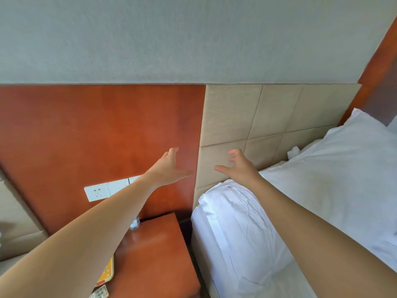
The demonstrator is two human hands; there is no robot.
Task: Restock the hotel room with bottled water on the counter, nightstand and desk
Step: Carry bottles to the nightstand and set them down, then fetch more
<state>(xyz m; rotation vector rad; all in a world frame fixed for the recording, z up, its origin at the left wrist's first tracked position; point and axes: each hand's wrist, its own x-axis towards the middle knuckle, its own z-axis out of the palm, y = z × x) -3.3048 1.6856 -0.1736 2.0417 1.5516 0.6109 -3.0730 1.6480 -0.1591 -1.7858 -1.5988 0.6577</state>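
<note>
Two hands raised high above the nightstand [154, 250], bare forearms reaching out over it. Left hand [169, 166]: above the nightstand's back edge, fingers loosely spread, thumb apart, gripping nothing. Right hand [238, 166]: above and to the right of the nightstand, thumb stretched toward the left hand, fingers half bent and apart, likewise gripping nothing. Apart from each other, touching no object.

Water bottle [135, 223]: upright at the nightstand's back left corner, close against the wood wall panel [96, 130], mostly hidden behind the left forearm; only the clear lower body and a bit of label on show.

Yellow card [106, 274] at the nightstand's front left edge, partly under the same forearm; beside it, at the very front, a small patterned item [100, 294], too cut off to identify. White wall socket [97, 192] up and left of the nightstand, on the wood panel. Bed [236, 233] with white sheets just right of the nightstand, white pillow [343, 168] farther right, beige padded headboard [247, 117] up and right behind it.
</note>
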